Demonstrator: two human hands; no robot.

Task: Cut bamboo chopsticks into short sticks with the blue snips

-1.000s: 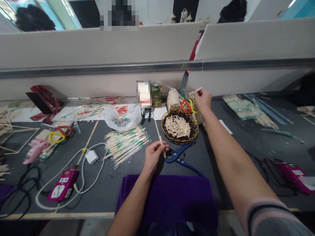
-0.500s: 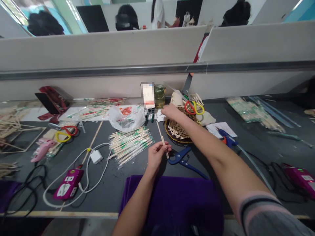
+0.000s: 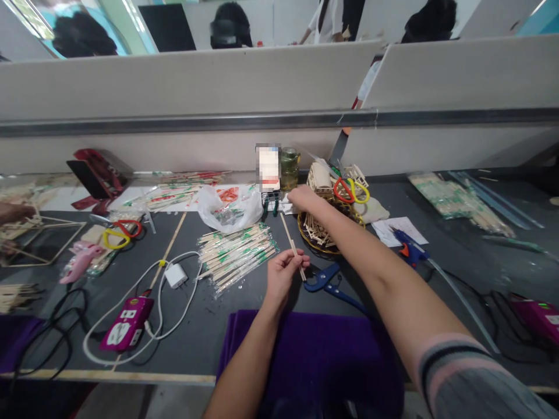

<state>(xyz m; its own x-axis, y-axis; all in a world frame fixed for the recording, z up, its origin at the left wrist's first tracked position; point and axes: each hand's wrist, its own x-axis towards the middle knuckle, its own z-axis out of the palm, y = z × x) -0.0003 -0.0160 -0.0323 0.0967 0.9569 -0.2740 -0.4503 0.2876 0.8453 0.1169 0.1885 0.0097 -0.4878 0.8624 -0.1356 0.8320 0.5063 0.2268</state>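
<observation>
My left hand (image 3: pixel 283 274) is closed in a pinch on a thin wooden stick (image 3: pixel 292 243) that slants up and away from it. My right hand (image 3: pixel 303 199) reaches far forward over the table, at the left rim of a round wicker basket (image 3: pixel 305 228) filled with short cut sticks. Its fingers are near small green-handled pliers (image 3: pixel 271 203) and a white slip of paper; I cannot see whether they hold anything. Blue-handled cutters (image 3: pixel 329 282) lie just right of my left hand.
A bundle of wrapped chopsticks (image 3: pixel 236 253), a plastic bag (image 3: pixel 227 208), a glass jar (image 3: pixel 289 169), red and yellow scissors (image 3: pixel 349 190), a blue glue gun (image 3: pixel 408 247), a white charger with cable (image 3: pixel 174 274), a magenta power strip (image 3: pixel 124 323) and a purple cloth (image 3: pixel 314 355) surround my hands.
My right hand left the scissors and small model at the back right and swung left across the basket to the pliers. The left hand kept its stick almost still.
</observation>
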